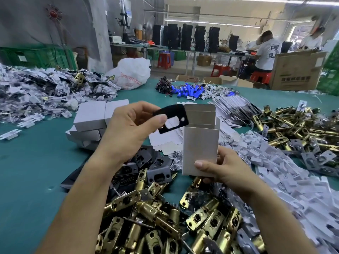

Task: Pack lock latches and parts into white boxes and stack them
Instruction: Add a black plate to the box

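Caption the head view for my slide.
Left hand pinches a black plate beside the open white box the right hand holds.

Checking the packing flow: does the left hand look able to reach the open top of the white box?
Probably yes. The left hand, pinching the black plate, is beside the white box, which the right hand holds upright with its top flap open; nothing stands between them.

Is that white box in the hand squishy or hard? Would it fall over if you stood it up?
Probably squishy: the white box looks like thin folded card, open at the top, so the right hand holding it could dent it. It is likely very light. Being tall and narrow, it may tip easily.
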Motion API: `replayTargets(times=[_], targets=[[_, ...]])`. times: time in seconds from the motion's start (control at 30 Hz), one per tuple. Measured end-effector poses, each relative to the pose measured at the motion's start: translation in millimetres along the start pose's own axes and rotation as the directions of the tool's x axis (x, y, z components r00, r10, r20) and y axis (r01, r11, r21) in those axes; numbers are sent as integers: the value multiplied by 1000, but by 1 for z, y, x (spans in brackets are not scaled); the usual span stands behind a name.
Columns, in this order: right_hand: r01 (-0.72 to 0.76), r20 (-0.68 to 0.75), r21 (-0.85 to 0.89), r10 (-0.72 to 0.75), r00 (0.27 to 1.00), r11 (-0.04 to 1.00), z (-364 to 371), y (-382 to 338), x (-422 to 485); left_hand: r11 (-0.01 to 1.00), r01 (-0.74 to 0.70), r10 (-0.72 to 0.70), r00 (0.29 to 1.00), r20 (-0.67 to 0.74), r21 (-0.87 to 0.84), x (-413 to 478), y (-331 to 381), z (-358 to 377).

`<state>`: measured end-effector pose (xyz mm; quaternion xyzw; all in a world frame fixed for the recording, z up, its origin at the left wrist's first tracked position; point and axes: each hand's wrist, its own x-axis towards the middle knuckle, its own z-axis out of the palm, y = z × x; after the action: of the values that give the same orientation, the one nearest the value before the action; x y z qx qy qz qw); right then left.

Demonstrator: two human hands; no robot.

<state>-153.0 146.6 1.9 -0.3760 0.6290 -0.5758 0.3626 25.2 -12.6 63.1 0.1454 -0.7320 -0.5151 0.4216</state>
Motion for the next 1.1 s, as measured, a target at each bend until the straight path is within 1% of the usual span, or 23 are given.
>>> replayTargets(times=[0.03, 0.07, 0.1, 0.2, 0.3, 0.37, 0.5, 0.63, 0.77, 0.83, 0.9, 0.97, 1.03, 1.1], targets=[[5, -3, -2, -5, 1000, 1000, 0, 1, 0, 995, -71, 72, 997, 7, -63, -1, 2, 3], [15, 3, -4, -15, 1000, 1000, 1, 1, 0, 987, -140, 141, 990, 1, -78, -1, 3, 7], [29, 18, -4, -29, 999, 1000, 2, 1, 0, 977, -209, 209, 978, -11, -40, -1, 3, 12], [80, 67, 0, -80, 995, 997, 8, 2, 1, 914, -368, 374, 928, -3, 173, -3, -4, 27], [126, 53, -27, -124, 991, 992, 13, 5, 3, 844, -424, 433, 900, 49, 328, -4, -11, 33], [148, 23, -28, -147, 989, 989, 14, 6, 4, 821, -431, 450, 892, 41, 373, -4, -14, 34], [187, 13, -26, -187, 982, 982, 15, 8, 4, 823, -387, 436, 899, -26, 415, -4, -12, 36], [207, 25, -11, -206, 978, 978, 19, 8, 4, 796, -389, 432, 902, 14, 464, -4, -12, 37], [208, 56, 3, -208, 977, 978, 20, 7, 3, 793, -338, 411, 911, -35, 507, -5, -13, 39], [213, 73, 9, -213, 974, 977, 20, 8, 2, 836, -286, 351, 935, -57, 468, -4, -13, 37], [216, 87, 4, -215, 973, 976, 20, 8, 2, 871, -223, 268, 962, -44, 437, -2, -13, 34], [209, 97, -8, -207, 973, 978, 21, 9, 2, 854, -174, 207, 978, -13, 490, -1, -15, 32], [202, 92, -9, -200, 975, 979, 21, 10, 2, 823, -153, 178, 984, 7, 548, -1, -17, 31], [205, 65, 6, -205, 977, 979, 21, 10, 3, 842, -169, 183, 983, 23, 512, -2, -16, 32]])
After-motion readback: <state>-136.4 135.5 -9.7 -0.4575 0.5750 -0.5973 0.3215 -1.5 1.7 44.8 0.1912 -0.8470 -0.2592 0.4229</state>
